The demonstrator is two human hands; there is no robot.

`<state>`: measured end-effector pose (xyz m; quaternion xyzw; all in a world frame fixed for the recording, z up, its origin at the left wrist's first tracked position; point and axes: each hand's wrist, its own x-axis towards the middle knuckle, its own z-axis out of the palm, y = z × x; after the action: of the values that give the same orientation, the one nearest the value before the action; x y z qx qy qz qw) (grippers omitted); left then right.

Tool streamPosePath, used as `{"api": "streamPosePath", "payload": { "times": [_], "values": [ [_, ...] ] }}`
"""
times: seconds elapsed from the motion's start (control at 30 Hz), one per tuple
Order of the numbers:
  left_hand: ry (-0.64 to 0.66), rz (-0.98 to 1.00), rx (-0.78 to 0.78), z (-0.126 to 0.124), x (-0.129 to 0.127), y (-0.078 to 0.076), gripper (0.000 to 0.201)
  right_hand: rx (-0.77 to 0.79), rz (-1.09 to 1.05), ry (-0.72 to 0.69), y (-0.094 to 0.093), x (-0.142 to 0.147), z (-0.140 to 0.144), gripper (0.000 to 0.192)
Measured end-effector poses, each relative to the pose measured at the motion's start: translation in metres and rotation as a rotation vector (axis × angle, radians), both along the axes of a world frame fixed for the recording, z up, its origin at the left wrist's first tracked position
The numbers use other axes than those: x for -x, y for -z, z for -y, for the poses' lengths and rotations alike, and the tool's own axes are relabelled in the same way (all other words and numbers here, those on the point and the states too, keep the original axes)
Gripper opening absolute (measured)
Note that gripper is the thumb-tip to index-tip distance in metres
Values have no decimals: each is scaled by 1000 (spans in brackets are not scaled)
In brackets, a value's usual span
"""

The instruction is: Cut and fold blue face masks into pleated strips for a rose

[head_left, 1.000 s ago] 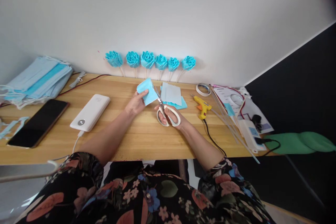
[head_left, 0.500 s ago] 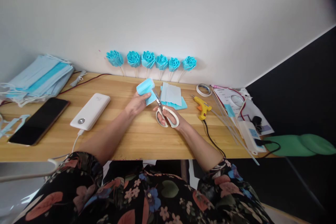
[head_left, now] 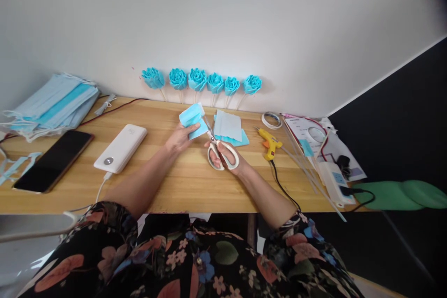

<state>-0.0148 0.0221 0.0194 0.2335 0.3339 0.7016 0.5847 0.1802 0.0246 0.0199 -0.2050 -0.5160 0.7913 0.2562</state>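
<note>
My left hand [head_left: 180, 137] pinches a piece of light-blue mask fabric [head_left: 192, 115] between thumb and fingers, above the wooden table. In my right hand [head_left: 223, 152] is a pair of white-handled scissors [head_left: 233, 160], with my fingers through the loops. The blades point up and left, at the right edge of the fabric; whether they bite into it I cannot tell. Just behind the scissors lies a small stack of cut fabric pieces [head_left: 227, 125], pale on top and blue beneath. Several blue fabric flowers [head_left: 197, 79] on thin sticks lean against the wall.
To the left are a pile of face masks [head_left: 52, 102], a black phone [head_left: 54, 162] and a white power bank [head_left: 120, 149] with a cable. On the right lie a yellow glue gun [head_left: 268, 143], a tape roll [head_left: 271, 120], clear glue sticks [head_left: 303, 163], papers and a power strip [head_left: 333, 181].
The fabric in my left hand has shifted slightly left and opened flatter. The scissor blades look closer together. My right hand has barely moved.
</note>
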Motion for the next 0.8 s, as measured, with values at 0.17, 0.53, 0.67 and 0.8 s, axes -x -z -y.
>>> {"api": "streamPosePath", "payload": {
  "times": [0.17,0.53,0.67,0.8],
  "values": [
    [11,3,-19,-1,2,-1,50,11,5,-32,2,-1,-1,57],
    [49,17,-18,2,-6,-5,44,-26,-14,-23,4,1,0,58],
    [45,40,-20,2,-11,-3,45,-38,20,-3,-3,2,3,62],
    [1,113,-2,2,-14,-1,40,-38,30,33,-8,3,6,60]
  ]
}}
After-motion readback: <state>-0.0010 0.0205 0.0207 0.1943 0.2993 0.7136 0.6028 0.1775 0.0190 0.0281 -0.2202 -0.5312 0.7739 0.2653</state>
